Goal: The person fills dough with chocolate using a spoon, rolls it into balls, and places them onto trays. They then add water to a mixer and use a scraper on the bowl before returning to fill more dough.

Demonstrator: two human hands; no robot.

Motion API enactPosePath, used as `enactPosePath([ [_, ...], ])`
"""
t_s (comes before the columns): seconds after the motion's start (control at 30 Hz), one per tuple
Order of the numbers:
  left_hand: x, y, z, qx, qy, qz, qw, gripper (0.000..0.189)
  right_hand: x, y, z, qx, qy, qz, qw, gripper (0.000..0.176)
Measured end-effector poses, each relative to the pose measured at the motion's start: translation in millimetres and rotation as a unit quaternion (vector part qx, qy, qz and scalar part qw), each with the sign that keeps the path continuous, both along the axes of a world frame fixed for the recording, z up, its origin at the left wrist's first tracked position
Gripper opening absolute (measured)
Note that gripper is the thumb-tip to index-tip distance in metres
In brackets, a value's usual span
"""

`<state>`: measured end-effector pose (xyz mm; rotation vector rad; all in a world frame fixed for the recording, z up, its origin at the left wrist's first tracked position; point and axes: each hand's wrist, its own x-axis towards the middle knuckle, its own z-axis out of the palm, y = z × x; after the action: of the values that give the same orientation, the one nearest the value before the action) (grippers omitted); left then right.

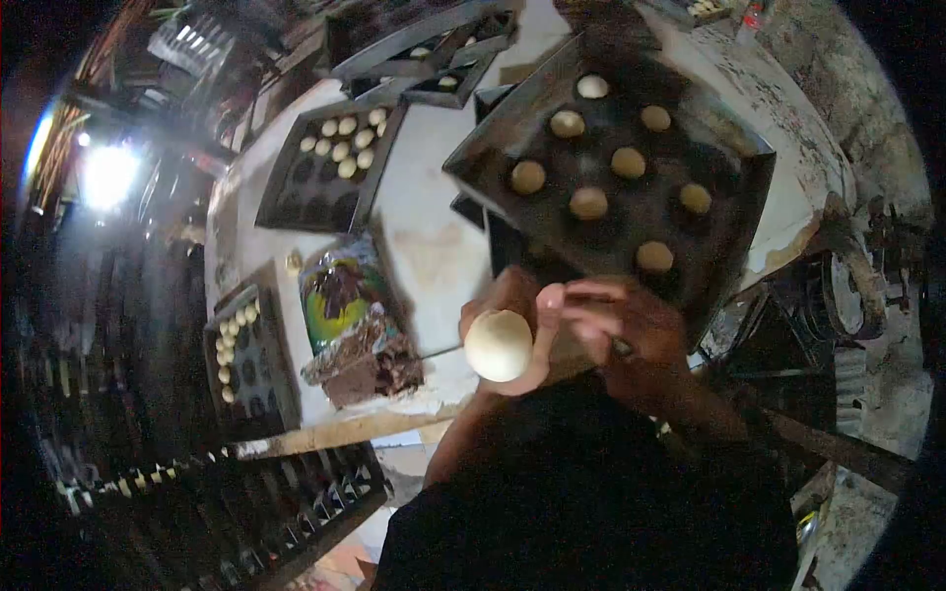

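A smooth, pale dough ball (500, 346) sits in my left hand (530, 366), whose fingers are closed around it, close to my body at the table's front edge. Just right of it is my right hand (636, 330), its fingers stretched toward the ball and slightly blurred; I see nothing held in them. Beyond both hands, a large dark metal tray (552, 231) carries several round dough balls (628, 162) set apart. Left of my hands lies an opened plastic packet (345, 286) with a dark brown block of filling (372, 374) showing at its torn end.
One dark tray (296, 212) with small pale balls lies at the back left, another tray (261, 379) at the left edge. More trays (424, 59) overlap at the far side. The white tabletop (429, 266) shows between them. A dark rack (286, 512) stands below left.
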<state>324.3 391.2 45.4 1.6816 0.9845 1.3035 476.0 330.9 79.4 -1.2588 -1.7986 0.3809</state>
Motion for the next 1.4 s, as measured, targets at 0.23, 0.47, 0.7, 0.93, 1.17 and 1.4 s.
enactPosePath([
  [0.23, 85, -5, -16, -0.500, -0.252, -0.130, 0.818, 0.017, 50, 5, -5, 0.029, -0.103, 0.025, 0.994, 0.032],
  [0.47, 53, 43, 11, -0.311, -0.005, -0.319, 0.895, 0.049, 200, 74, -27, -0.051, -0.010, -0.277, 0.960, 0.030],
  [0.7, -64, 48, -20, -0.209, -0.154, -0.119, 0.958, 0.027, 279, 125, -110, -0.172, -0.405, -0.222, 0.870, 0.052],
  [0.93, -269, 28, -80, -0.235, -0.079, 0.162, 0.955, 0.016, 369, 76, -79, 0.006, -0.421, -0.386, 0.821, 0.047],
  [1.17, -792, 82, -240, -0.238, 0.411, 0.593, 0.650, 0.073, 127, 57, -70, 0.157, -0.409, -0.311, 0.843, 0.035],
  [1.4, -904, 133, -259, -0.363, 0.393, 0.584, 0.610, 0.072, -29, 34, -59, 0.085, -0.310, -0.325, 0.890, 0.022],
])
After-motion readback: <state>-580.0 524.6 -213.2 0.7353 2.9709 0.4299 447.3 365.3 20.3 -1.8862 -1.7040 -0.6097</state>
